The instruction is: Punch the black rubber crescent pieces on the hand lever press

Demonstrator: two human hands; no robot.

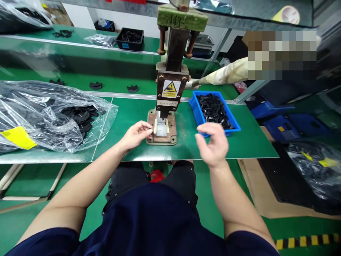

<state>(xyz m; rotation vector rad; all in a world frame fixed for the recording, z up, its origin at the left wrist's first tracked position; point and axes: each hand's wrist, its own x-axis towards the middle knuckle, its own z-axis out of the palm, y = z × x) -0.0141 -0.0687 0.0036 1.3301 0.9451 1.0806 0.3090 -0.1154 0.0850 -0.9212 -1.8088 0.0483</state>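
Observation:
My left hand [137,134] is at the left edge of the press base [161,141], thumb and forefinger pinched together. Whatever is between these fingertips, if anything, is too small to make out. A pale metal block [161,130] sits on the base, under the narrow tip of the bench press [170,87]. My right hand [214,144] hovers in front of the blue bin [194,103], thumb and fingers apart, nothing seen in it. Many small black parts [214,110] fill that bin.
On the left lies a clear plastic bag [50,117] of curved black pieces [82,117]. Two loose curved pieces [132,88] rest on the rear ledge. A black bin [130,39] stands on the back shelf. At the far right is another bag [317,170].

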